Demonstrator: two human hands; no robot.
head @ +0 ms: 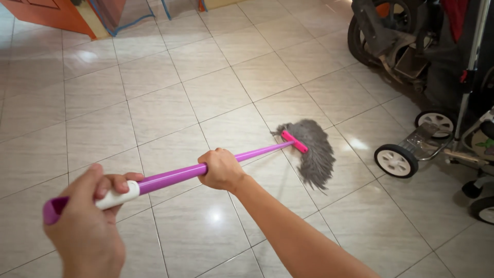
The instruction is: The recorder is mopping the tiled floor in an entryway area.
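Mop [309, 149]: grey strands lie on the tiled floor [170, 92], near a stroller wheel [395, 160]. Left hand [90, 226] wraps the handle's white end; right hand [221, 170] clenches mid-shaft, spaced apart for leverage.

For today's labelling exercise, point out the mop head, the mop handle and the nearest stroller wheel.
mop head [313, 149], head view, on the grey strands.
mop handle [257, 153], head view, on the purple shaft.
stroller wheel [395, 160], head view, on the white hub.
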